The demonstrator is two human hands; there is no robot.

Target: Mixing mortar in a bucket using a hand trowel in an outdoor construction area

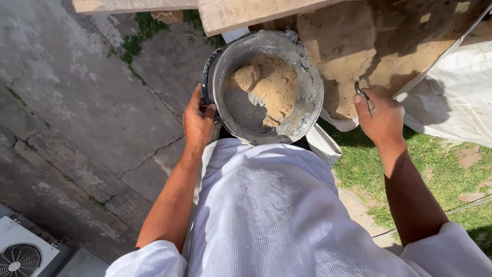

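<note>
A grey, mortar-crusted bucket [307, 77] sits in front of my body, holding clumps of sand and grey powder. My left hand [198, 120] grips its left rim beside the black handle [206, 77]. My right hand [380, 119] is to the right of the bucket, fingers closed around a thin dark metal handle [359, 90]; the tool's far end is hidden behind the hand. Behind the bucket lies a heap of sand [359, 46] in a large white bag.
Cracked concrete paving [77, 113] lies on the left, grass [441, 169] on the right. The white bag's cloth [456, 92] spreads at right. Wooden planks [241, 13] cross the top. A fan unit [23, 254] sits at the bottom left corner.
</note>
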